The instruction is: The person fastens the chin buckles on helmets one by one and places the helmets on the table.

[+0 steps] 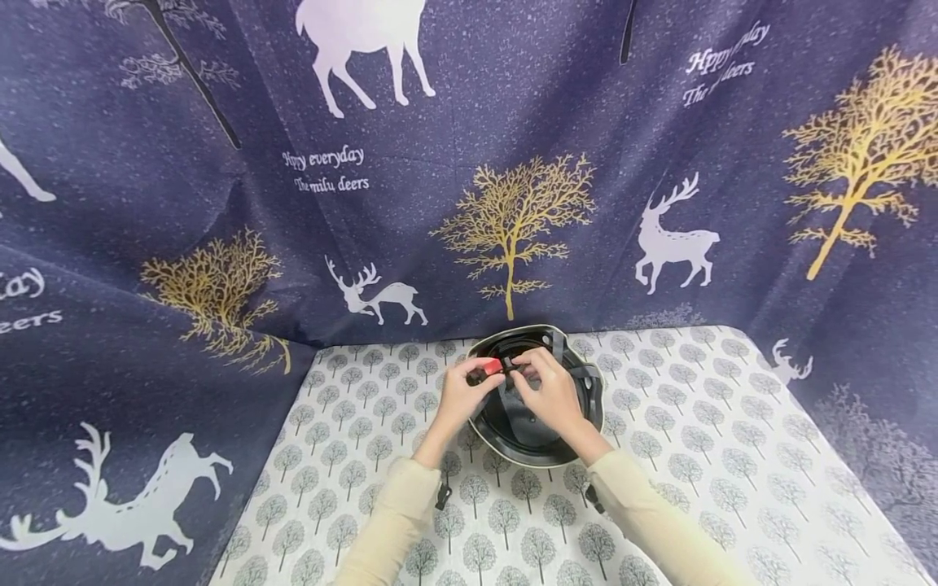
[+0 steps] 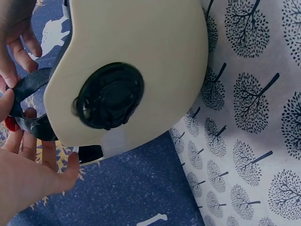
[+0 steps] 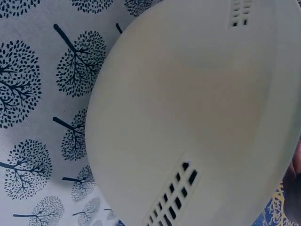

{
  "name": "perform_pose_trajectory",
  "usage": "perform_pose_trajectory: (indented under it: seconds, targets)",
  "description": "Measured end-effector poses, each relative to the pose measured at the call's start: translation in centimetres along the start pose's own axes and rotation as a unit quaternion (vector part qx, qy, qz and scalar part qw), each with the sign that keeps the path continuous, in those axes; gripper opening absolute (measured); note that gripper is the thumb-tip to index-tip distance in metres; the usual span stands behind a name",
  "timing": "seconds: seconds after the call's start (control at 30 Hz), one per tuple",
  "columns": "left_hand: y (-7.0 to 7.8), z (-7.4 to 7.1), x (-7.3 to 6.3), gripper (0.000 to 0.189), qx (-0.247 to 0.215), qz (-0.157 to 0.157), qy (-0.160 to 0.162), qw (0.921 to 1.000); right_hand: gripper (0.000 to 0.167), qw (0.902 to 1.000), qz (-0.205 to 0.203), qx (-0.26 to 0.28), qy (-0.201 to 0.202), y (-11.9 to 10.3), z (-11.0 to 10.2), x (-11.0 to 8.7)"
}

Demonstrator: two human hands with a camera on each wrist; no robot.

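Observation:
A helmet (image 1: 538, 443) lies upturned on the table, its black inside facing up. In the left wrist view its cream shell (image 2: 160, 42) shows a round black vent (image 2: 110, 95); in the right wrist view the shell (image 3: 188, 108) has rows of slots. My left hand (image 1: 460, 392) pinches the red buckle piece (image 1: 493, 367) of the chin strap over the helmet's opening. Close beside it, my right hand (image 1: 550, 391) pinches the black strap end (image 1: 509, 364) between thumb and fingers. Whether the buckle's two parts are joined is too small to tell.
The table (image 1: 352, 456) has a white cloth printed with grey trees. Behind it hangs a dark blue curtain (image 1: 454, 130) with deer and gold trees. Small black clips (image 1: 443, 495) show by each sleeve. Another black strap (image 1: 584, 371) crosses the helmet's right side.

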State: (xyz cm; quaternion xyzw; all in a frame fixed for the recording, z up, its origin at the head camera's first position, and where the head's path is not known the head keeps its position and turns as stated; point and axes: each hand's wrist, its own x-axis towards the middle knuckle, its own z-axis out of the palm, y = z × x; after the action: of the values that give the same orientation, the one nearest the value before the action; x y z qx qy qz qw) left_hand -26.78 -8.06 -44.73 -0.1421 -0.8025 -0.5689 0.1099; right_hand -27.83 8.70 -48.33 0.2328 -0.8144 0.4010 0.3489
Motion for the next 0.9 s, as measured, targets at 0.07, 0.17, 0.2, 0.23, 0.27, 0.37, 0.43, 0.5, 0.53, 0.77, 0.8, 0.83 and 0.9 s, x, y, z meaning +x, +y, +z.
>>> perform_pose_trajectory:
  seconds: [0.07, 0.17, 0.2, 0.23, 0.27, 0.37, 0.43, 0.5, 0.53, 0.77, 0.8, 0.83, 0.9]
  targets:
    - [-1.2, 0.3, 0.2, 0.027, 0.004, 0.002, -0.002, 1.0, 0.016, 1.0, 0.006, -0.003, -0.004, 0.1, 0.0, -0.1]
    - [-3.2, 0.8, 0.4, 0.025, 0.019, 0.005, -0.007, 0.9998, 0.016, 0.9998, 0.016, -0.009, -0.01, 0.2, 0.1, -0.4]
    - [-3.4, 0.9, 0.4, 0.025, 0.025, 0.006, -0.011, 0.9996, 0.016, 0.9997, 0.02, -0.012, -0.011, 0.2, 0.2, -0.6]
    - [-3.4, 0.9, 0.4, 0.025, 0.03, 0.007, -0.013, 0.9994, 0.016, 0.9995, 0.024, -0.015, -0.012, 0.2, 0.2, -0.7]
    - [-3.5, 1.0, 0.4, 0.025, 0.037, 0.009, -0.014, 0.9992, 0.016, 0.9994, 0.029, -0.016, -0.013, 0.2, 0.2, -0.9]
    - [-3.8, 1.2, 0.3, 0.025, 0.055, 0.011, -0.018, 0.9983, 0.016, 0.9986, 0.045, -0.02, -0.02, 0.2, 0.3, -1.3]
    - [-3.9, 1.3, 0.4, 0.025, 0.064, 0.011, -0.02, 0.9977, 0.017, 0.9983, 0.05, -0.022, -0.023, 0.3, 0.4, -1.4]
    - [-4.0, 1.4, 0.4, 0.025, 0.069, 0.008, -0.024, 0.9973, 0.017, 0.998, 0.054, -0.02, -0.025, 0.4, 0.4, -1.5]
    - [-4.1, 1.4, 0.4, 0.026, 0.072, 0.007, -0.026, 0.9971, 0.017, 0.998, 0.056, -0.018, -0.026, 0.4, 0.3, -1.6]
    - [-4.6, 1.5, 0.4, 0.029, 0.041, 0.018, -0.041, 0.9981, 0.016, 0.9976, 0.062, -0.016, -0.028, 0.7, 0.1, -1.6]
    - [-4.6, 1.4, 0.3, 0.03, 0.038, 0.017, -0.043, 0.9982, 0.016, 0.9976, 0.06, -0.016, -0.029, 0.8, 0.1, -1.7]
    - [-4.6, 1.4, 0.3, 0.03, 0.039, 0.016, -0.042, 0.9982, 0.016, 0.9976, 0.06, -0.02, -0.028, 0.9, 0.0, -1.7]
    - [-4.5, 1.2, 0.1, 0.029, 0.038, 0.012, -0.04, 0.9984, 0.015, 0.9976, 0.06, -0.024, -0.025, 1.0, -0.1, -1.7]
